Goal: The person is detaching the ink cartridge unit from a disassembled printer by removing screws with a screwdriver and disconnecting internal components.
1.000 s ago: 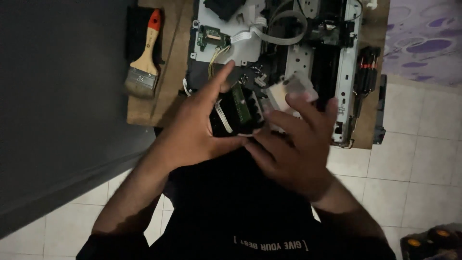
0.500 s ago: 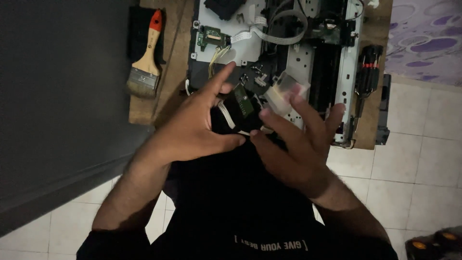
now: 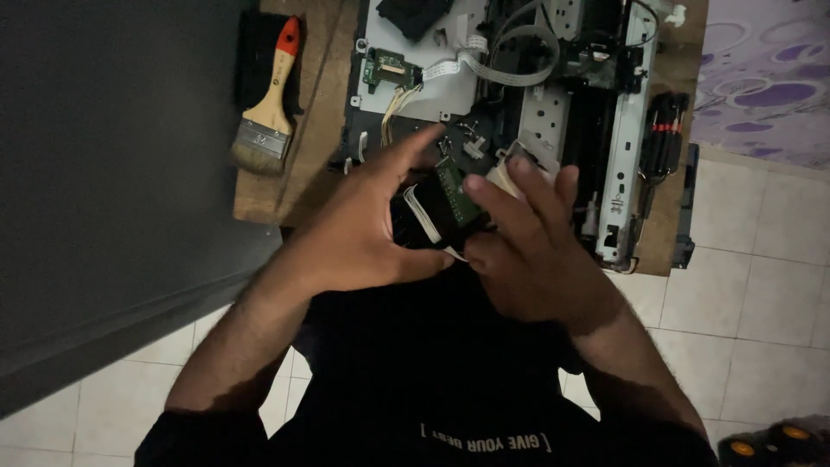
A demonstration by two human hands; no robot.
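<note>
Pale floor tiles (image 3: 761,337) are seen beneath a small wooden table (image 3: 303,173), on which an opened printer chassis (image 3: 553,104) with exposed metal frame, white ribbon cables (image 3: 501,65) and a little green circuit board (image 3: 385,67) is laid out. At ten o'clock from the hands, a paintbrush (image 3: 268,104) with an orange-tipped wooden handle is rested on the table's edge; at two o'clock, a dark screwdriver (image 3: 664,138) is laid along the chassis. A purple patterned cloth (image 3: 769,78) is visible at the upper right.

Near the centre, a small black module (image 3: 445,212) carrying a green board and a white ribbon strip is held up over the near edge of the table — between both hands. The left hand (image 3: 363,233) is closed around the module from nine o'clock, index finger extended towards the chassis. The right hand (image 3: 527,242) is closed on it from three o'clock, fingertips (image 3: 475,183) pressed on the green board.
</note>
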